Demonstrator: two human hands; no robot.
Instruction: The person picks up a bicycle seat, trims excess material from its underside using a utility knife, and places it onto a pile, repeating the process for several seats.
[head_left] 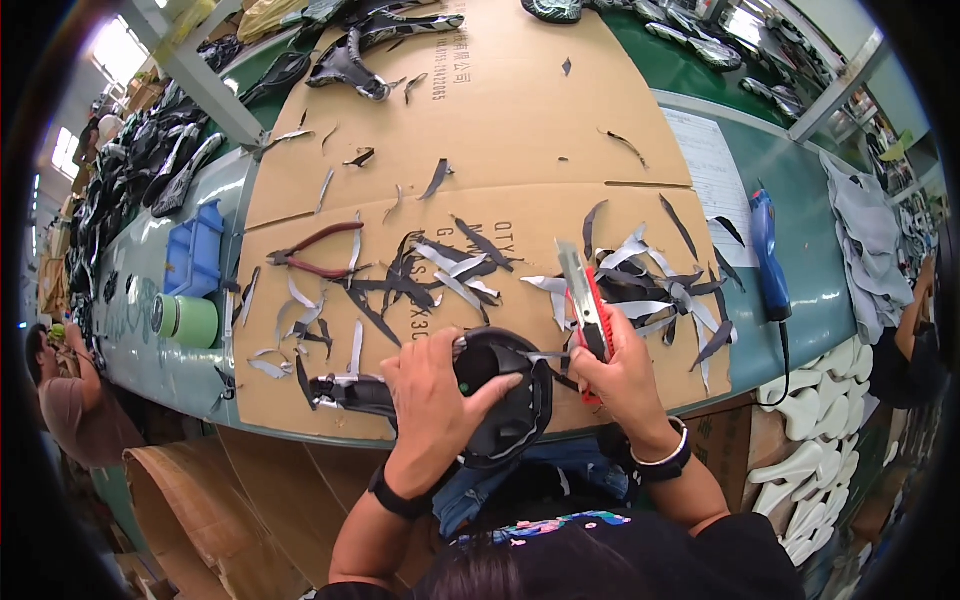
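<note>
My left hand (433,392) grips a black bicycle saddle (512,425) at the near edge of the cardboard, thumb pressed over its hollow underside. The saddle's narrow nose points left, and its wide end is toward my right hand (622,378). That hand is closed round a red utility knife (590,310) with its blade out, pointing away from me. A thin dark strip (548,355) runs from the saddle's rim to my right fingers; whether they pinch it I cannot tell. Just beyond lie grey and black material scraps (410,275).
Red-handled pliers (320,255) lie among scraps. Left stand a blue bin (195,250) and a green cup (186,320). A blue heat tool (768,250) with its cord and a paper sheet (705,170) lie right. White saddle shells (815,430) are piled below the table's right edge.
</note>
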